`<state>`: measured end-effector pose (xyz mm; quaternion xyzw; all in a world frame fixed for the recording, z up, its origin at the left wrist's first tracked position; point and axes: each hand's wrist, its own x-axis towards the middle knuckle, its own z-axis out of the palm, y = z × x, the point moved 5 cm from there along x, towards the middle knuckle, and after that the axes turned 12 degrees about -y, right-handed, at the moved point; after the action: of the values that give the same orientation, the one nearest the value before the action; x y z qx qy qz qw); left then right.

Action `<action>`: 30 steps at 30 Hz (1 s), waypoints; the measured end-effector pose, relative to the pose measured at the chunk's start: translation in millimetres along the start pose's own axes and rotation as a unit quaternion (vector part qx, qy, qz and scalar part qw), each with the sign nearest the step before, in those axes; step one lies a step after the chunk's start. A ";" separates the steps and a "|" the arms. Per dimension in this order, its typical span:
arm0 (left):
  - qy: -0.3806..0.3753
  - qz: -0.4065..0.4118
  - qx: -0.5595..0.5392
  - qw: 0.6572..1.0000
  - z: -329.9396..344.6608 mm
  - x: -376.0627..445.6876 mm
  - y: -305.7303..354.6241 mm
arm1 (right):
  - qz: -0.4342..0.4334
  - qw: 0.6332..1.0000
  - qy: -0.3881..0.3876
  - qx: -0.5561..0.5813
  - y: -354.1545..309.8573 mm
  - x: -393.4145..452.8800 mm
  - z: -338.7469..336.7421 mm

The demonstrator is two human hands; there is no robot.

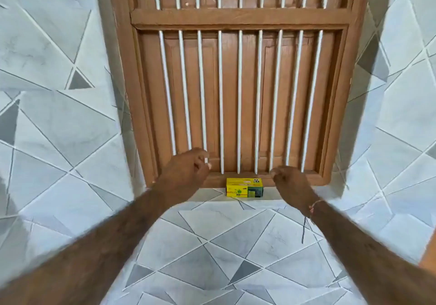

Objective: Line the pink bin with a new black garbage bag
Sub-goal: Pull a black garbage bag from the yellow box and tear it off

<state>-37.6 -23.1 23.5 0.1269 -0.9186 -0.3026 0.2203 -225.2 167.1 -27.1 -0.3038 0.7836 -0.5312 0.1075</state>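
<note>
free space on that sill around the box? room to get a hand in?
The white sill is bare on both sides of the small yellow cardboard box. The left hand and right hand hover over those patches, empty. Behind the box, the barred brown wooden window frame leaves little room.

A home interior: geometric grey tiled wall [59, 106] around a brown wooden barred window [238, 80] and its sill [295, 195].
</note>
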 end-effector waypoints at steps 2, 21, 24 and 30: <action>0.010 -0.069 -0.069 0.995 37.6 38.4 -34.1 | 0.060 0.995 -0.060 0.048 40.8 32.3 6.3; 0.034 -0.186 -0.372 0.909 164.0 132.6 -141.1 | 0.164 0.958 -0.025 0.233 118.3 117.3 68.8; 0.037 -0.192 -0.458 0.867 153.3 117.6 -150.4 | 0.143 0.928 -0.012 0.344 108.8 105.2 85.2; 0.068 -0.131 -0.441 0.886 126.8 95.7 -135.8 | 0.093 0.886 0.094 0.444 93.5 89.5 113.9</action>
<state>-168.4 -101.3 -119.4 0.1562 -0.6485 -0.6929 0.2737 -273.9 50.3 -144.3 -0.0989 0.4970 -0.8371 0.2059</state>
